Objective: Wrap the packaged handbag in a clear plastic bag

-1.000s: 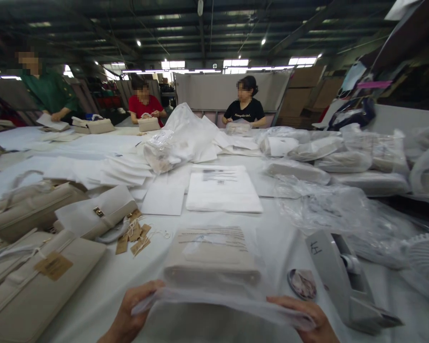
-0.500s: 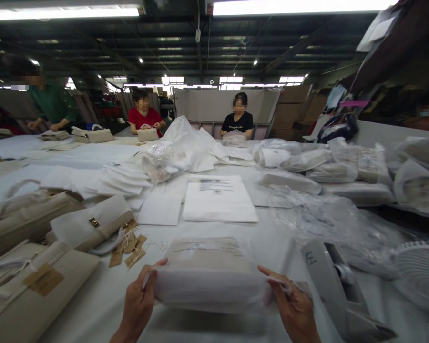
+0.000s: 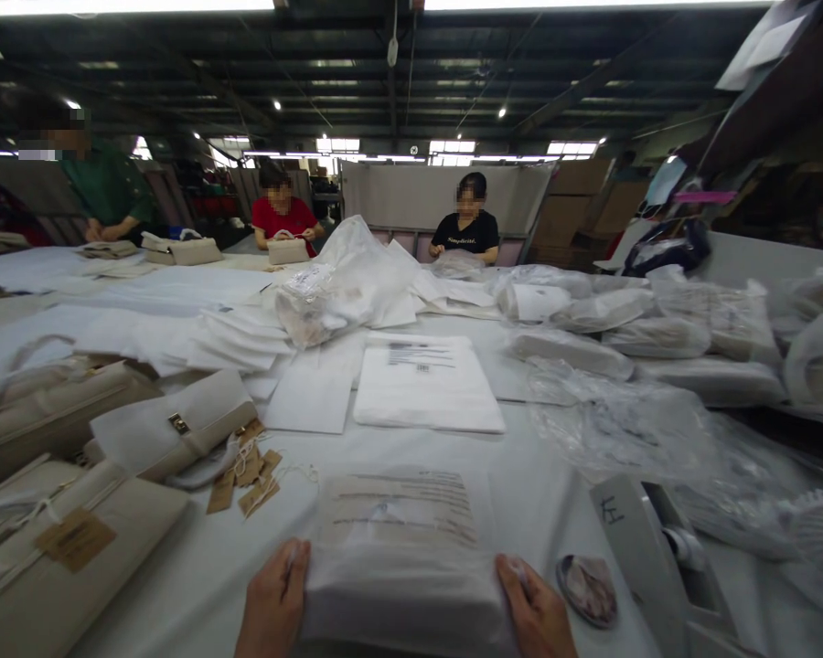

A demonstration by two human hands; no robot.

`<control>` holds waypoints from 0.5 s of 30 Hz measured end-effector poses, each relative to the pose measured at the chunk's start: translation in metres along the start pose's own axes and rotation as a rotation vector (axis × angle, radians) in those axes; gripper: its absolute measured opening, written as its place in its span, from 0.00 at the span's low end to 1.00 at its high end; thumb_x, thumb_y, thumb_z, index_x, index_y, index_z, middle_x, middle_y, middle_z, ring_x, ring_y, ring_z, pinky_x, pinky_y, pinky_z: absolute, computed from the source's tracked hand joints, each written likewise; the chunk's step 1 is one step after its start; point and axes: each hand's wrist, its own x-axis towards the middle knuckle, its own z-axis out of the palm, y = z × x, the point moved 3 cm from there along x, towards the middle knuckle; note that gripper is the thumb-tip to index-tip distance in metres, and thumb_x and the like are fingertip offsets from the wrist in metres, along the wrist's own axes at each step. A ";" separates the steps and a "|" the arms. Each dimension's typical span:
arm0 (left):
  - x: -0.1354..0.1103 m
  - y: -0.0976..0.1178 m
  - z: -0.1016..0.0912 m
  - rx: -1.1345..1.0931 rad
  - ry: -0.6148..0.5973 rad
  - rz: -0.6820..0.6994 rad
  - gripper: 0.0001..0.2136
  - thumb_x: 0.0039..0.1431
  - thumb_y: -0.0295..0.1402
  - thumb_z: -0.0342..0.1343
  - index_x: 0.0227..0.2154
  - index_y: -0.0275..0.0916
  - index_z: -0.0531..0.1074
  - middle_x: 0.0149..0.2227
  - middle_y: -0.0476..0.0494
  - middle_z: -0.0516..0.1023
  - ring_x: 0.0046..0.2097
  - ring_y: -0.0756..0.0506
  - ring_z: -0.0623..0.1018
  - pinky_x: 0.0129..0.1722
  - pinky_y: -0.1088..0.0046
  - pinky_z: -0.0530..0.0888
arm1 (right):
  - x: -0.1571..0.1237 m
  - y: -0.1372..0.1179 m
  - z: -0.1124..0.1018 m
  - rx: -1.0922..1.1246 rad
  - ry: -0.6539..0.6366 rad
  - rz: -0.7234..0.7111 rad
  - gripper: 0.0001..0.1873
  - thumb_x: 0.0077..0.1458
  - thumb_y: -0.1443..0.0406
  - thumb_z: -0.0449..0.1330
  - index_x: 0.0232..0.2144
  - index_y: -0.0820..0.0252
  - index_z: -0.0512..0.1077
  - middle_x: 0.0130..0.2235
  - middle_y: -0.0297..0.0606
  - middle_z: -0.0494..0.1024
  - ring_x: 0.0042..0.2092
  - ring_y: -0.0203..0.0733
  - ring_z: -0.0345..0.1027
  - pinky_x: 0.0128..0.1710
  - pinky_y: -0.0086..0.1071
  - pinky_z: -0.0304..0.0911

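A beige bag packed in a printed clear plastic bag (image 3: 401, 539) lies on the white table (image 3: 198, 567) right before me. My left hand (image 3: 274, 603) presses against its left end with fingers closed on the folded plastic. My right hand (image 3: 535, 612) holds its right end the same way. The plastic's near flap is folded over the bag's near side.
Beige handbags (image 3: 61, 548) and paper tags (image 3: 251, 471) lie at the left. A stack of printed plastic bags (image 3: 425, 384) is ahead. A tape dispenser (image 3: 651, 557) and a small round dish (image 3: 586, 589) sit at the right, with wrapped bags (image 3: 658, 338) beyond. Three people work at the far side.
The loose near flap of plastic, earlier held up by both hands, is now folded down over the bag. Both hands have slid to the package's ends.
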 end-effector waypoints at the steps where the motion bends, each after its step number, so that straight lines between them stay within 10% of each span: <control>1: 0.000 -0.005 0.002 -0.005 -0.039 -0.015 0.19 0.59 0.52 0.47 0.23 0.43 0.69 0.23 0.51 0.72 0.30 0.46 0.74 0.33 0.73 0.71 | -0.005 0.007 0.003 -0.018 0.003 0.027 0.33 0.50 0.36 0.51 0.22 0.60 0.71 0.24 0.36 0.74 0.32 0.46 0.72 0.33 0.30 0.68; 11: 0.021 -0.017 0.026 -0.159 -0.385 -0.097 0.27 0.58 0.59 0.42 0.22 0.39 0.66 0.22 0.52 0.66 0.29 0.48 0.69 0.31 0.73 0.69 | -0.011 0.034 0.019 -0.036 0.056 0.192 0.39 0.44 0.32 0.50 0.22 0.60 0.76 0.26 0.39 0.79 0.36 0.55 0.75 0.37 0.37 0.72; 15: 0.024 -0.017 0.028 -0.119 -0.283 -0.065 0.28 0.58 0.61 0.41 0.18 0.41 0.60 0.18 0.54 0.57 0.23 0.50 0.63 0.24 0.74 0.64 | -0.009 0.050 0.016 -0.013 0.043 0.228 0.38 0.41 0.32 0.54 0.27 0.60 0.80 0.36 0.41 0.83 0.47 0.61 0.74 0.47 0.42 0.71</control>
